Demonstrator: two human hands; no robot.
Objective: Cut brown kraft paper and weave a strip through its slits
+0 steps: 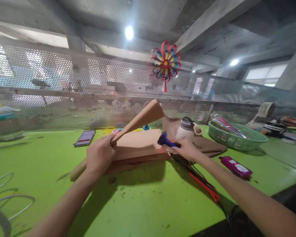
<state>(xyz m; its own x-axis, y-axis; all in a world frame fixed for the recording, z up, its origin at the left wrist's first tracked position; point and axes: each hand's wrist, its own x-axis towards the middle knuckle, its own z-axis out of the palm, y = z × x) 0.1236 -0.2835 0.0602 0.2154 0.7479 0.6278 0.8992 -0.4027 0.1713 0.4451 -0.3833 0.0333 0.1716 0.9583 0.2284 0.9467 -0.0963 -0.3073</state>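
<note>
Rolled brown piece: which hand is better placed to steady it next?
Probably the left hand: it grips the rolled brown piece, whereas the right hand, farther right, holds a dark-blue brush-like item.

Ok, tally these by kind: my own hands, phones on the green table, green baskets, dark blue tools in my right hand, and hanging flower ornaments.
Own hands: 2, left hand and right hand
Phone: 1
Green basket: 1
Dark blue tool: 1
Hanging flower ornament: 1
Total: 6
</note>
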